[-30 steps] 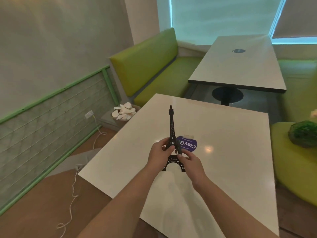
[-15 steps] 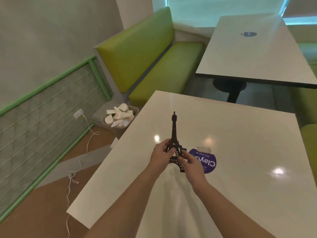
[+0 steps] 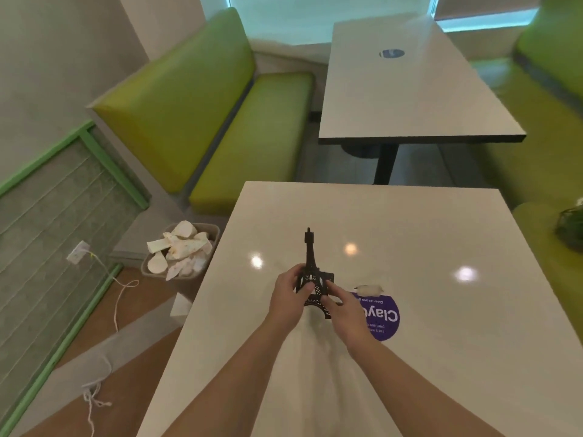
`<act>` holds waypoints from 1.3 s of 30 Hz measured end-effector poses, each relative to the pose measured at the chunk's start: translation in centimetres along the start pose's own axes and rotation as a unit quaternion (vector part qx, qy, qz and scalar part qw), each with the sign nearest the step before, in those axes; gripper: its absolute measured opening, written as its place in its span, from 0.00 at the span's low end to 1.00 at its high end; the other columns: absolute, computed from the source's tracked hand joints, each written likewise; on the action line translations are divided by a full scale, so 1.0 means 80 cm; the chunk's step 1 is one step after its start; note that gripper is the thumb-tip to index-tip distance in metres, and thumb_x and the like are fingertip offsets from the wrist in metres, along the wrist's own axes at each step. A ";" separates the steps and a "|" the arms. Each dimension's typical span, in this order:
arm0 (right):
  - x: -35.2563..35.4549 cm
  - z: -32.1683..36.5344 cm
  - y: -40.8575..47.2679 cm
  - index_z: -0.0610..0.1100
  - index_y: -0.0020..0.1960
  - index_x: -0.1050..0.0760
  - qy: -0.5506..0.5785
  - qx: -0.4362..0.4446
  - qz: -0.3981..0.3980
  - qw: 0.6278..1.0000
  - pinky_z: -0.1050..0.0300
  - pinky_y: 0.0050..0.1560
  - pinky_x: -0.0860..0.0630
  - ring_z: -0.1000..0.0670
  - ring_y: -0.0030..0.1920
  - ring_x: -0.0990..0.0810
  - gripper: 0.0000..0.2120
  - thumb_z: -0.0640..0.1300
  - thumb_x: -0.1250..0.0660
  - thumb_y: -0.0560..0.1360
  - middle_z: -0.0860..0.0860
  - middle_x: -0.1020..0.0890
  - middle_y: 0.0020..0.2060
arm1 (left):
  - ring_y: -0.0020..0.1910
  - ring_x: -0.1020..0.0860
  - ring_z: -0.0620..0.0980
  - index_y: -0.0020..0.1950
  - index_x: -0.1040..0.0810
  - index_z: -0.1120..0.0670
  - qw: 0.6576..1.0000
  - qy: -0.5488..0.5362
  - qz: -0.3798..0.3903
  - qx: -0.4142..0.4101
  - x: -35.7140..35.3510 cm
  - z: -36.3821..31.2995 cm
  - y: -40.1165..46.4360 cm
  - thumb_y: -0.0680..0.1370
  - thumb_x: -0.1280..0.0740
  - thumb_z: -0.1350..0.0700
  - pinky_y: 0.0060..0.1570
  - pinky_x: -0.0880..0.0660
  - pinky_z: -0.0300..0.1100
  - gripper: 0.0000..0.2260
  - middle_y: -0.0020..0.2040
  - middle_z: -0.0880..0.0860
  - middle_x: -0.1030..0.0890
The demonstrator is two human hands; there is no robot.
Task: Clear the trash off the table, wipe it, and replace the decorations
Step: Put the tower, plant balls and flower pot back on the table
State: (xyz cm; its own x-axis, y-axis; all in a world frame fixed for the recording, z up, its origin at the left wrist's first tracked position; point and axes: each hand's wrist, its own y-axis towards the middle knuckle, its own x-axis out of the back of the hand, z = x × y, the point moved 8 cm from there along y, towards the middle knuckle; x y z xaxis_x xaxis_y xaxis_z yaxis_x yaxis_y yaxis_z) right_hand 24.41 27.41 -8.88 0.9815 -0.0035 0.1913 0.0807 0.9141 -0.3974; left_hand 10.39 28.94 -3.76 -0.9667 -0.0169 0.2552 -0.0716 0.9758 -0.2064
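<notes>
A small black Eiffel Tower model [image 3: 310, 263] stands upright over the white table [image 3: 410, 234], left of the table's middle. My left hand [image 3: 288, 298] grips its lower part from the left, and my right hand [image 3: 342, 307] pinches its base from the right. Whether its feet touch the tabletop I cannot tell. A round purple sticker [image 3: 383, 318] lies on the table just right of my right hand, with a torn scrap of white tape [image 3: 369, 290] at its top edge.
A bin [image 3: 179, 250] full of crumpled white trash stands on the floor left of the table. A green bench [image 3: 227, 121] runs along the far left. A second white table [image 3: 407, 89] stands behind. A green plant ball [image 3: 571, 225] sits on the right seat.
Both hands and the tower have moved left across the table, away from the purple sticker. The view has tilted down and drawn closer.
</notes>
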 end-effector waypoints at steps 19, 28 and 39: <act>-0.116 0.013 0.041 0.52 0.70 0.28 -0.012 -0.011 -0.044 0.999 0.51 0.61 0.25 0.49 0.58 0.21 0.19 0.41 0.38 0.80 0.52 0.23 0.61 | 0.57 0.22 0.41 0.55 0.23 0.42 0.999 0.013 0.037 -0.012 0.093 0.040 0.075 0.77 0.36 0.66 0.49 0.25 0.32 0.19 0.56 0.49 0.19; -0.128 0.023 0.067 0.52 0.69 0.26 -0.036 -0.004 -0.056 0.998 0.51 0.61 0.25 0.48 0.58 0.21 0.18 0.41 0.39 0.81 0.50 0.23 0.60 | 0.55 0.25 0.37 0.54 0.25 0.39 1.000 -0.002 0.021 -0.004 0.106 0.048 0.101 0.78 0.36 0.65 0.50 0.26 0.32 0.18 0.60 0.50 0.23; -0.127 0.029 0.071 0.46 0.70 0.27 -0.048 -0.003 -0.078 0.996 0.60 0.58 0.28 0.49 0.60 0.22 0.17 0.41 0.39 0.81 0.49 0.24 0.62 | 0.57 0.25 0.38 0.53 0.26 0.37 0.999 -0.013 0.032 0.010 0.103 0.052 0.115 0.79 0.36 0.65 0.52 0.27 0.33 0.20 0.60 0.49 0.24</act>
State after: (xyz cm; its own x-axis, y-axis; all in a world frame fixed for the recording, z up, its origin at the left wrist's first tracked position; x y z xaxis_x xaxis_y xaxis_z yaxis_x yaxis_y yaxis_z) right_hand 14.51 33.59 -11.01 0.9359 -0.1073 0.3354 0.2330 0.9029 -0.3612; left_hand 0.72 36.89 -7.46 -0.9754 0.0397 0.2169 -0.0141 0.9704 -0.2411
